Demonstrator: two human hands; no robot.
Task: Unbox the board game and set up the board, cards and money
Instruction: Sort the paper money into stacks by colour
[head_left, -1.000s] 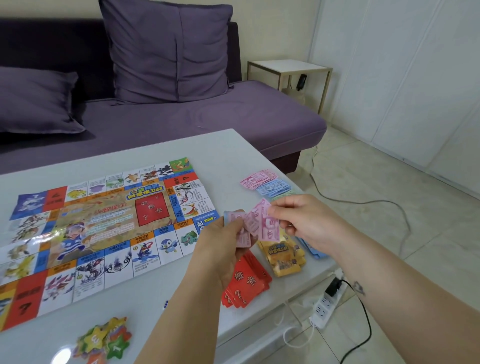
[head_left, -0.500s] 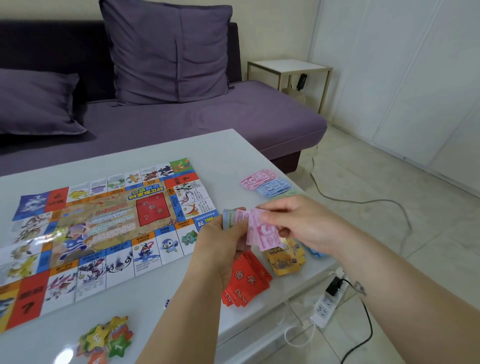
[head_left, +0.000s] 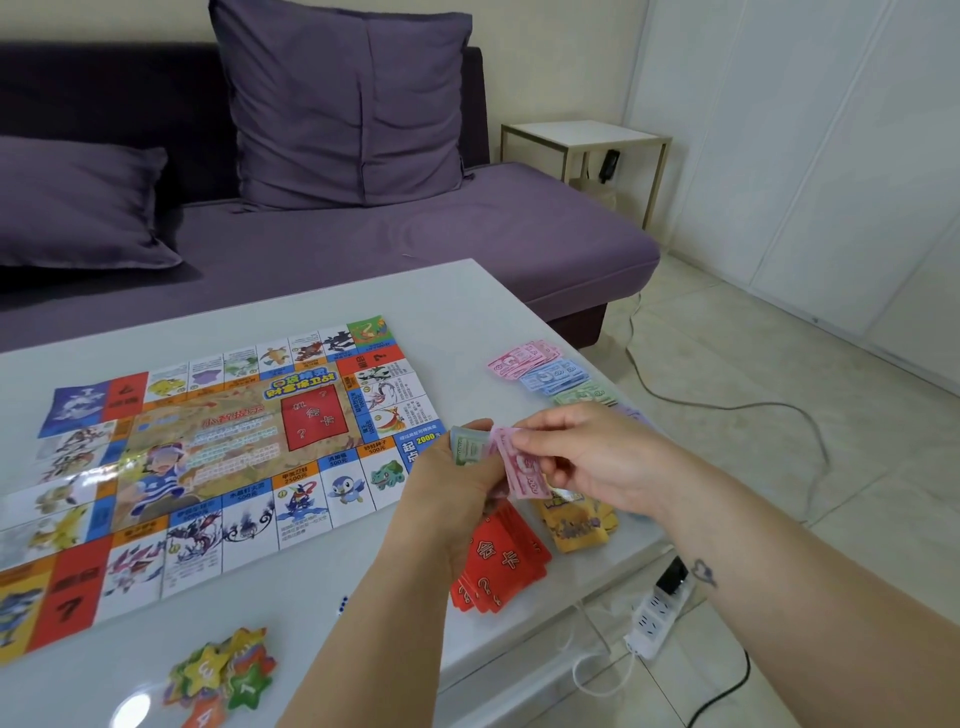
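The colourful game board (head_left: 218, 457) lies unfolded on the white table (head_left: 457, 312). Over the table's right part, my left hand (head_left: 447, 483) grips a wad of play money (head_left: 470, 447), green note outermost. My right hand (head_left: 582, 457) pinches a pink note (head_left: 522, 470) at that wad. Sorted money lies beyond in a pink pile (head_left: 524, 358), a blue pile (head_left: 553, 376) and a green pile (head_left: 584, 395). Red cards (head_left: 501, 561) and yellow cards (head_left: 582, 522) lie fanned below my hands.
Star-shaped tokens (head_left: 223, 675) sit near the table's front edge. A purple sofa (head_left: 415, 228) with cushions stands behind the table, a small side table (head_left: 587, 135) at its end. A power strip (head_left: 657, 608) and cables lie on the tiled floor to the right.
My right hand has drawn the pink note down and in toward the wad, and both hands have closed together. The table items have not moved.
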